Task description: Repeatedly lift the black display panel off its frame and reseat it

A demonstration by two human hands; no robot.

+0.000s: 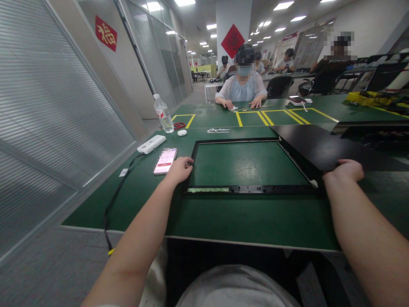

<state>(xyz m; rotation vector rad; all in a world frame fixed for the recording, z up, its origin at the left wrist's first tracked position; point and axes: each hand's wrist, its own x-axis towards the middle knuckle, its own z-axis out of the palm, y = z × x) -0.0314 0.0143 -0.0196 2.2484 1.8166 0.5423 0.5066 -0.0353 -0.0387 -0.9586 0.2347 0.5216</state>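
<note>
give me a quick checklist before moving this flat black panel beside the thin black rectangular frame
1. Left hand touching the thin black rectangular frame: ok, at its left side.
2. Right hand holding the flat black panel: ok, by its near edge.
3. Panel apart from the frame's right side: cannot tell, they overlap in this view.
4. Lit, pale-edged smartphone well away from left hand: not ok, close beside it.
5. Clear plastic bottle capped: ok.
</note>
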